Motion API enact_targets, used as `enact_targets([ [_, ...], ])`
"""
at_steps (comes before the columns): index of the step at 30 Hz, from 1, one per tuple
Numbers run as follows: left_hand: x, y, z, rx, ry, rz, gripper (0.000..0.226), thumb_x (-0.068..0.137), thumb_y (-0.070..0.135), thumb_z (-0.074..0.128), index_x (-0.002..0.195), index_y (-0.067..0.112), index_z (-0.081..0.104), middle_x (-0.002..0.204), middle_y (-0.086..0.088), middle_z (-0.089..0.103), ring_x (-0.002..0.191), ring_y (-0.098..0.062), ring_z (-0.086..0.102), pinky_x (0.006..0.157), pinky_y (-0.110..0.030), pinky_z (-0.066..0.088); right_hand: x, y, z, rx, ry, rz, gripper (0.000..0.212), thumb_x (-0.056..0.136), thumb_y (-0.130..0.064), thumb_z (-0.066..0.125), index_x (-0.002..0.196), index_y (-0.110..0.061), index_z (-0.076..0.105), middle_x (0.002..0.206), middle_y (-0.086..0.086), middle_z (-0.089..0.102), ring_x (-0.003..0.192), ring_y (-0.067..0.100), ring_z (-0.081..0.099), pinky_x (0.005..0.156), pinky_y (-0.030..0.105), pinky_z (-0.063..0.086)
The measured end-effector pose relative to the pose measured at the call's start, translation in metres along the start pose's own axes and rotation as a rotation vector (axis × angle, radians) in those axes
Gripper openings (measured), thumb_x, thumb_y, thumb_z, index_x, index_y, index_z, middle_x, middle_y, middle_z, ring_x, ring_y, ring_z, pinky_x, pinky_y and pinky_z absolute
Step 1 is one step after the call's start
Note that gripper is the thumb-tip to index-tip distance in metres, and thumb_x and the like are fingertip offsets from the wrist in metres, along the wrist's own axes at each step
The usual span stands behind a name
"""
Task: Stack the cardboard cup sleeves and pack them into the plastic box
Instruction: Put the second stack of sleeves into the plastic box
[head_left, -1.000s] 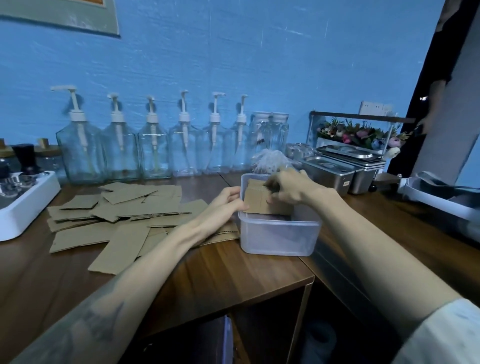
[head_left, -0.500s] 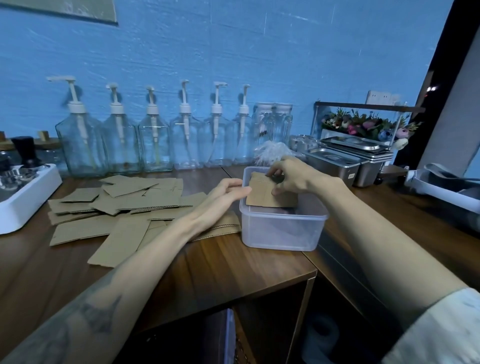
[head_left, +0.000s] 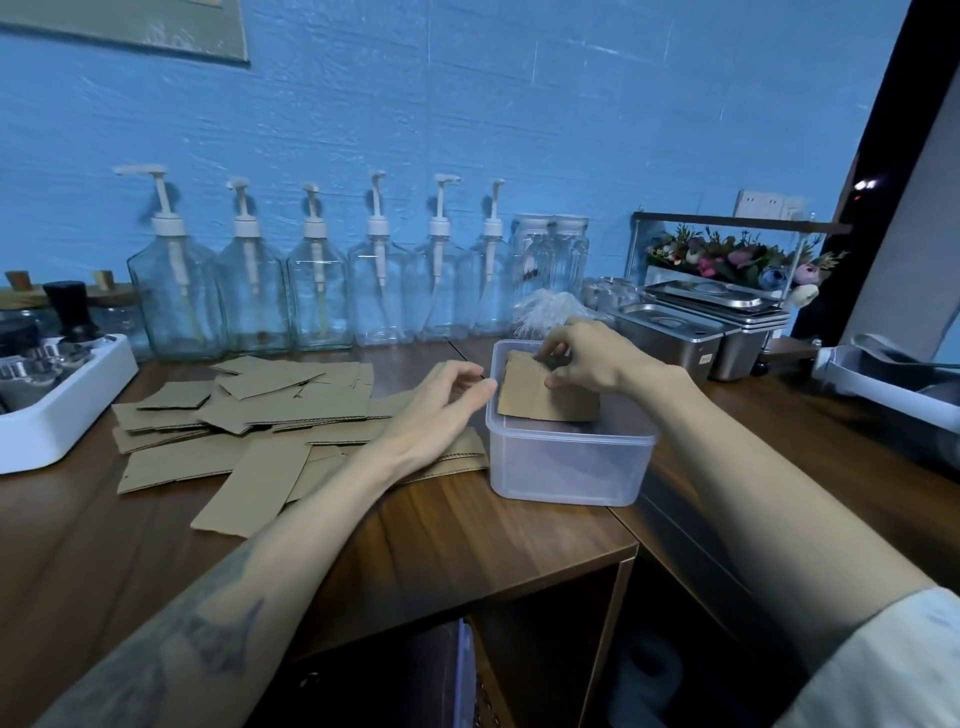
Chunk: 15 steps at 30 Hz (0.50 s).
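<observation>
A translucent plastic box (head_left: 566, 467) stands on the wooden counter near its right corner. A stack of brown cardboard sleeves (head_left: 540, 397) stands on edge inside it, sticking up above the rim. My right hand (head_left: 587, 358) pinches the top of that stack, thumb in front and fingers behind. My left hand (head_left: 441, 400) hovers at the box's left rim, fingers relaxed and slightly curled, holding nothing, its fingertips close to the stack's left edge. A loose pile of flat cardboard sleeves (head_left: 260, 421) lies spread on the counter left of the box.
Several glass pump bottles (head_left: 317, 291) line the blue wall behind the pile. A white tray (head_left: 57, 410) with dark items sits at far left. Steel lidded pans (head_left: 675, 332) and a flower rack stand behind the box at right. The counter's front edge drops to open shelves.
The sleeve stack in my right hand has risen a little higher above the box rim. My left hand has moved right, from over the pile up to the box's left rim.
</observation>
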<state>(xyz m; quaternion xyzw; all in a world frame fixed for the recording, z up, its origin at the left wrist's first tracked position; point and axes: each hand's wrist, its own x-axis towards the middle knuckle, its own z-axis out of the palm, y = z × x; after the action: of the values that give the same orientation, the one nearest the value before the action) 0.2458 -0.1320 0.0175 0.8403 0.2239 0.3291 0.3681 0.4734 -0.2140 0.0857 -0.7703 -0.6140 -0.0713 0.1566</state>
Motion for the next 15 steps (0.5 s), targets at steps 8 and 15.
enact_targets([
  [8,0.001,-0.002,-0.01,0.066,0.098,0.018,0.036,0.101,0.048,0.042,0.129,0.028,0.055,0.129,0.015,0.052,0.116,0.001,0.047,0.094,-0.02,0.033,-0.005,-0.005,-0.008,0.002,0.037,-0.025,0.045,0.075,-0.027,0.083,0.115,-0.017,0.068,0.103,0.0,0.052,0.091,0.017,0.052,0.079,0.029,0.042],
  [15,-0.007,-0.003,-0.033,0.175,0.109,0.039,0.037,0.1,0.048,0.042,0.129,0.028,0.053,0.127,0.017,0.05,0.121,-0.003,0.047,0.104,-0.031,0.036,-0.008,-0.022,-0.018,0.025,0.086,-0.089,0.042,0.075,-0.028,0.082,0.112,-0.016,0.068,0.101,-0.001,0.053,0.093,0.02,0.056,0.078,0.03,0.042],
])
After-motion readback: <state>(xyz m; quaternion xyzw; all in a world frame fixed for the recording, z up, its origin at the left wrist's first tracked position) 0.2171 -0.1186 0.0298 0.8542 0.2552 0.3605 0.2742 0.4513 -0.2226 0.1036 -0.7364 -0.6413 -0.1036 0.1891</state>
